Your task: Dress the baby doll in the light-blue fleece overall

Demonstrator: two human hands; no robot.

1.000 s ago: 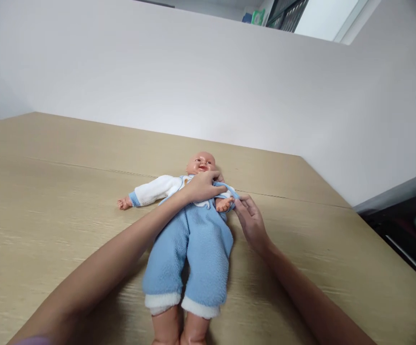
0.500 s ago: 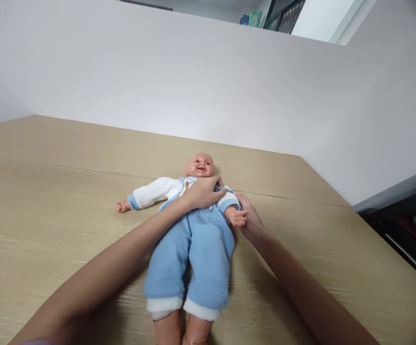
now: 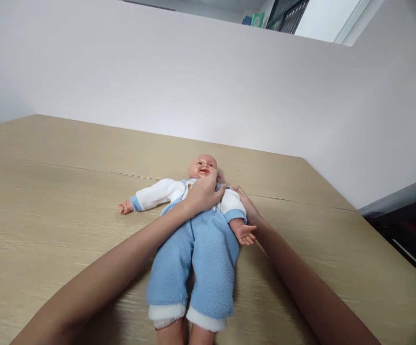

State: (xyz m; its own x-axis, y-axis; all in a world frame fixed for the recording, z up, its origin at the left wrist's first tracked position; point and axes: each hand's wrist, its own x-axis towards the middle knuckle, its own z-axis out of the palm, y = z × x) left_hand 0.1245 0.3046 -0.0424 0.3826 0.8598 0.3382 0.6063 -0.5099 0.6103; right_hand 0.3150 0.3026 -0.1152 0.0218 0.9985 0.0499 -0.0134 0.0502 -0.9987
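Observation:
A baby doll [image 3: 202, 166] lies on its back, head away from me, in fleecy light-blue overalls [image 3: 208, 258] over a white top with blue cuffs. Across its chest reaches my left hand [image 3: 205, 192], closed at the overalls' strap by the doll's shoulder, just below the chin. On the doll's other side, my right hand [image 3: 244, 201] is closed at the same shoulder, its fingers partly hidden behind the white sleeve [image 3: 232, 201]. That sleeved arm hangs down beside the body, palm showing. The doll's other arm [image 3: 154, 193] stretches out to the left.
The doll rests on a wooden table [image 3: 67, 211] with a thin seam running across it. A pale wall [image 3: 179, 76] rises behind. Beyond its top edge show a green package [image 3: 257, 19] and dark bars. A dark object [image 3: 409, 220] stands past the table's right edge.
The doll's arm at the right has swung down and out, away from my right hand. My right hand has moved up to the shoulder, and my left fingers have shifted slightly upward.

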